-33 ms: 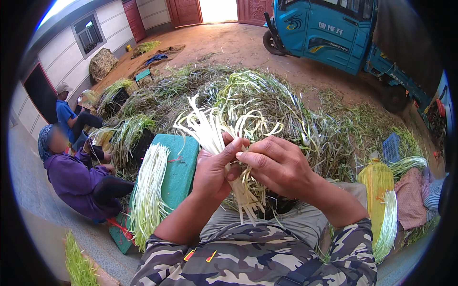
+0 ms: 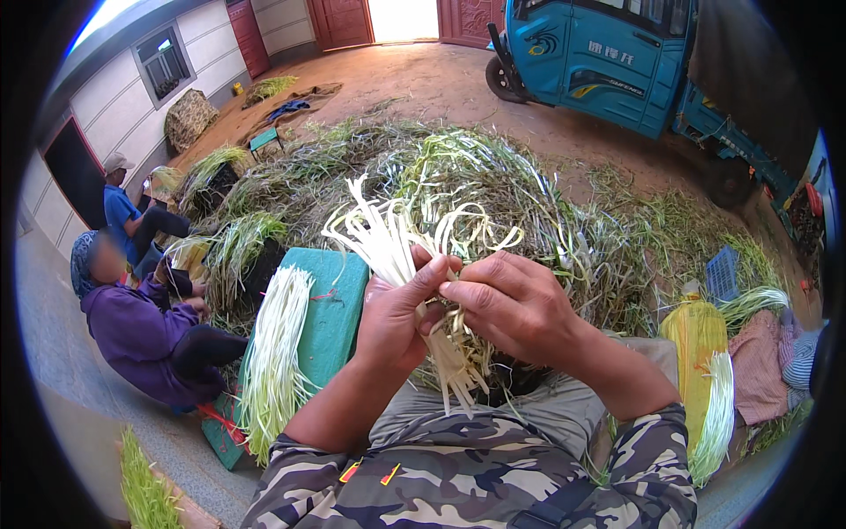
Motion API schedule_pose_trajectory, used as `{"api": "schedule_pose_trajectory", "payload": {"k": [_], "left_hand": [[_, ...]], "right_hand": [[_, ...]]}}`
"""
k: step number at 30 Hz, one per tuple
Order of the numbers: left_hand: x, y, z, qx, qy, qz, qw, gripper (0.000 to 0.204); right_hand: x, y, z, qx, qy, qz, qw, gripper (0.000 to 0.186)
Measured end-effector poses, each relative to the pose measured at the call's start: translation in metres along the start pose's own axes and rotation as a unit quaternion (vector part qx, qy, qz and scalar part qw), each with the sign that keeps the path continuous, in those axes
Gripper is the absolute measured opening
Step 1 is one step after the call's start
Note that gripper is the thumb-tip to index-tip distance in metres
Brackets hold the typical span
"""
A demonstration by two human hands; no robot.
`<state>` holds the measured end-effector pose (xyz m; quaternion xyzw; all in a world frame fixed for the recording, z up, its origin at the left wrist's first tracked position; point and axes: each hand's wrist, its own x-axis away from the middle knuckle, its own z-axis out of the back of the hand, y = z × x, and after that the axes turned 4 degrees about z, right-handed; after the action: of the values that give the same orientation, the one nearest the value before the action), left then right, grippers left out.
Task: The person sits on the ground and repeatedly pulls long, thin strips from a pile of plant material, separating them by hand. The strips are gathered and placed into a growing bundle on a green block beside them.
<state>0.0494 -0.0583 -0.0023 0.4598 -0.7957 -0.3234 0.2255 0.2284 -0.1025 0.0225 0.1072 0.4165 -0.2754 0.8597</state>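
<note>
1. Little has moved since the earlier frame: the hands of the co-worker in purple [image 2: 132, 322] have shifted slightly, and the lower ends of the stems between the wearer's hands hang a touch differently.
2. At the far left that co-worker sits in profile beside a clump of green stems [image 2: 242, 242]; behind sits another co-worker in blue [image 2: 119, 210]. Cut green stalks [image 2: 145, 485] lie at the lower left edge.
3. Next comes a tilted green worktop [image 2: 335, 300], carrying a long pile of pale stalks [image 2: 275, 353]. Red strips [image 2: 227, 425] trail near its lower end.
4. Left hand [image 2: 392, 316]: its fingers are closed around the pale bundle [image 2: 381, 242], which stands above the wearer's lap. The tops fan up and leftward, some strands curl over to the right, and flat ends hang below the fist.
5. Beyond the hands spreads a broad heap of green and brown stems [image 2: 493, 176].
6. Right hand [image 2: 520, 304]: its fingers are bent, thumb and forefinger drawn together against the bundle's right side, close to the left thumb. Whether they pinch a strand cannot be told.
7. Farther right, a tied pale bunch [image 2: 716, 419] leans against a yellow container [image 2: 692, 328]. Near these are a blue crate [image 2: 723, 273] and a pinkish cloth [image 2: 760, 366]; a blue three-wheeled vehicle [image 2: 604, 66] is parked behind.
</note>
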Motion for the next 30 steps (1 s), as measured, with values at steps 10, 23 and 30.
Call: {"api": "schedule_pose_trajectory", "payload": {"k": [10,23,30], "left_hand": [[0.003,0.004,-0.003,-0.040,0.021,-0.007,0.999,0.019],[-0.017,0.032,0.021,-0.005,0.101,-0.155,0.983,0.019],[-0.034,0.057,0.046,0.019,0.106,-0.232,0.967,0.012]], "right_hand": [[0.007,0.002,-0.001,-0.003,0.020,0.001,1.000,0.023],[0.037,-0.004,0.024,0.012,-0.001,-0.064,0.998,0.023],[0.061,-0.004,0.046,0.060,-0.014,-0.112,0.992,0.025]]}}
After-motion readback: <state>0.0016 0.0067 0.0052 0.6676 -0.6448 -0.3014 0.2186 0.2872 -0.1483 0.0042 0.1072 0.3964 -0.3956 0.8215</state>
